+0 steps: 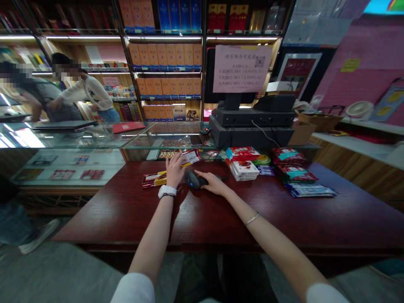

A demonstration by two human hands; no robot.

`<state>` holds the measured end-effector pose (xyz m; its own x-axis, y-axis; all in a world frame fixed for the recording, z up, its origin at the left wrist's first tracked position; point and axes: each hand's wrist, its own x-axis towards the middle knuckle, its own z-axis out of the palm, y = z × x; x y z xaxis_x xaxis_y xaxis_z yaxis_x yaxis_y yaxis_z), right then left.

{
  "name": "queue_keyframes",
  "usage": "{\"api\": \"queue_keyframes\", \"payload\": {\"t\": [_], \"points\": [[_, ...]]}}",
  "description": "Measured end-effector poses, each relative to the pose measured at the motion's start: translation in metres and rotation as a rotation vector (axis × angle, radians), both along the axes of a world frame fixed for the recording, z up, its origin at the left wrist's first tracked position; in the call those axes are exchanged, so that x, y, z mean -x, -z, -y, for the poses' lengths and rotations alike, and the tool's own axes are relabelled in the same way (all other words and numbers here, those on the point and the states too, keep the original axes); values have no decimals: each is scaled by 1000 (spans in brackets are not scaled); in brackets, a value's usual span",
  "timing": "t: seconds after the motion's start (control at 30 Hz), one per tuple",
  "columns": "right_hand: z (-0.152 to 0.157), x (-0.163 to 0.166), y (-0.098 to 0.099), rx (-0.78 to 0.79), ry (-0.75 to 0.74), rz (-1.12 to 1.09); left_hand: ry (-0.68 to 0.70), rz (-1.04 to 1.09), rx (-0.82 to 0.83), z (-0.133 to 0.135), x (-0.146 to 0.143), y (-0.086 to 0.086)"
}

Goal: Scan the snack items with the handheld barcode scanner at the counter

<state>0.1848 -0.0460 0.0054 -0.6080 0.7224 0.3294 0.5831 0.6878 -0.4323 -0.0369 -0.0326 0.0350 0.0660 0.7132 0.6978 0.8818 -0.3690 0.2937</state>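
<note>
My left hand, with a white watch at its wrist, grips a red snack packet whose white label faces up and to the right. My right hand is wrapped around a black barcode scanner low over the wooden desk. The scanner's rounded head, showing a small blue light, points left toward my left hand. Red and yellow snack packets lie on the desk just left of my left hand, which covers part of them.
Stacked boxes and snack bags lie on the desk's right half, with blue packets in front. Beyond stand a glass counter, a till with a monitor and shelves of boxes. Two people are at the left behind the counter.
</note>
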Motion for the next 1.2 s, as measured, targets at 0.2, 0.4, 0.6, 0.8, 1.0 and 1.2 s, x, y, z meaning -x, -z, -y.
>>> {"api": "queue_keyframes", "payload": {"t": [0.2,0.4,0.6,0.8,1.0,1.2], "points": [[-20,19,10,-33,44,-64,15,25,8,3,-2,-4],[-24,14,12,-23,14,-210,28,25,8,6,-4,-7],[-19,-19,-7,-252,197,-333,57,-21,-9,11,-8,-11],[-22,-51,-13,-309,285,-266,197,-131,-55,18,-28,-15],[-20,-66,-15,-274,234,-321,335,-200,-42,27,-47,-13],[-3,-78,-19,-198,160,-430,403,-186,-11,32,-57,-11]]}}
